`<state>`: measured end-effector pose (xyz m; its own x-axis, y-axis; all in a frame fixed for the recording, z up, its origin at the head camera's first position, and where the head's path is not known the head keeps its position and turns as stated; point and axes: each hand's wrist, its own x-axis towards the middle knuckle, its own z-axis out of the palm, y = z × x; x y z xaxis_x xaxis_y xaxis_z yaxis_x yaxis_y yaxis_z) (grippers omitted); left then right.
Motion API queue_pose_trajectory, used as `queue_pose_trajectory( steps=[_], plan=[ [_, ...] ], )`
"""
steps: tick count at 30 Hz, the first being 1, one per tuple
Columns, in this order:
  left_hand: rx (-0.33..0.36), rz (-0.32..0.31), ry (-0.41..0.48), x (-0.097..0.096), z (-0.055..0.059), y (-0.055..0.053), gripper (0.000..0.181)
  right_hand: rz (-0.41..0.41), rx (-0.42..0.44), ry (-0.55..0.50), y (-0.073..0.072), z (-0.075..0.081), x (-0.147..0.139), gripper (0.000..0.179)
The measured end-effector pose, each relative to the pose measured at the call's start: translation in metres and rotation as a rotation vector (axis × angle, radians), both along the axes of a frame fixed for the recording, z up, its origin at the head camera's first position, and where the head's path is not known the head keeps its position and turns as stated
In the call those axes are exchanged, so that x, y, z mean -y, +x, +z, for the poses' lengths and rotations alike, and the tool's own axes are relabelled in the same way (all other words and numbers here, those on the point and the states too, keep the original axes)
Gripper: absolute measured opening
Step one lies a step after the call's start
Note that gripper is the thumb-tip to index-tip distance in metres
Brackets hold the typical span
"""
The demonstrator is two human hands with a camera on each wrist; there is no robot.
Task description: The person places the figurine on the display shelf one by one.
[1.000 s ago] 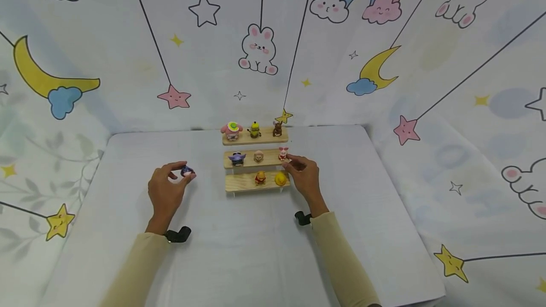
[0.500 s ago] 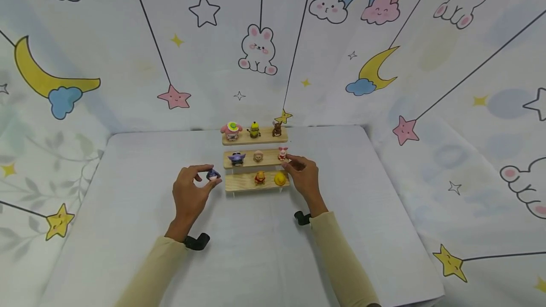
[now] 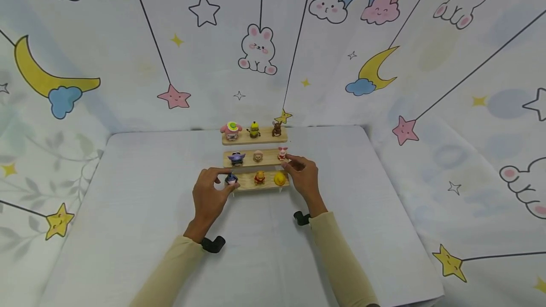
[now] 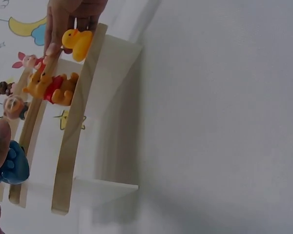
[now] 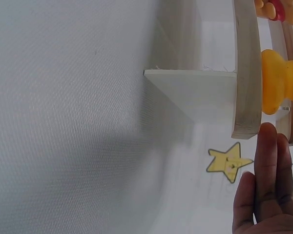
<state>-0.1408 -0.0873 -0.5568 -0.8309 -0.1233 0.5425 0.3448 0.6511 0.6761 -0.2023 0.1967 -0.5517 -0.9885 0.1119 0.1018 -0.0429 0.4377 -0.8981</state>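
In the head view my left hand (image 3: 209, 198) pinches a small dark-blue figurine (image 3: 231, 179) between thumb and fingers, at the left end of the lowest wooden tier of a display stand (image 3: 246, 182). The left wrist view shows the blue figurine (image 4: 14, 165) beside the tier's end; whether it touches the wood I cannot tell. My right hand (image 3: 306, 176) holds the right end of the middle tier with thumb and index finger, close to a pink-eared piglet figurine (image 3: 282, 154). On the lowest tier stand a red-shirted bear figurine (image 3: 259, 177) and a yellow duck (image 3: 279, 178).
The middle tier also bears a purple figurine (image 3: 236, 158) and a tan one (image 3: 258, 156). Along the top tier are a pink figurine (image 3: 232, 131), a green-yellow one (image 3: 254, 130) and a brown one (image 3: 277, 129). White cloth covers the table (image 3: 264, 259); a printed backdrop rises behind.
My left hand has carried the blue figurine rightward, from over the cloth to the left end of the lowest tier. The right hand has stayed at the middle tier.
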Motion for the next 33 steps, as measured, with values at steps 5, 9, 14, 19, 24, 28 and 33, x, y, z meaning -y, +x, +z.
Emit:
queue_pose_trajectory(
  steps=[5, 9, 14, 19, 24, 28, 33],
  plan=[
    [0.008, -0.003, -0.007, -0.008, -0.008, -0.001, 0.048, 0.002, -0.015, 0.001, 0.000, -0.001, 0.001, 0.031],
    [0.019, -0.005, -0.024, -0.012, -0.013, -0.001, 0.047, 0.005, -0.030, 0.001, -0.001, -0.001, 0.001, 0.031],
    [0.036, -0.001, -0.048, -0.014, -0.020, -0.001, 0.047, 0.004, -0.029, 0.001, -0.001, 0.000, 0.001, 0.031],
    [0.038, -0.005, -0.064, -0.015, -0.022, 0.001, 0.047, 0.002, -0.027, 0.005, -0.001, 0.001, 0.001, 0.031],
    [0.019, -0.021, -0.089, -0.013, -0.021, 0.006, 0.046, 0.002, -0.033, 0.010, -0.001, -0.001, 0.000, 0.031],
    [0.011, -0.032, -0.098, -0.010, -0.021, 0.009, 0.047, -0.002, -0.030, 0.004, 0.000, -0.001, 0.000, 0.031],
    [0.016, -0.026, -0.092, -0.005, -0.021, 0.011, 0.050, -0.001, -0.021, -0.003, 0.001, 0.000, -0.001, 0.031]
  ],
)
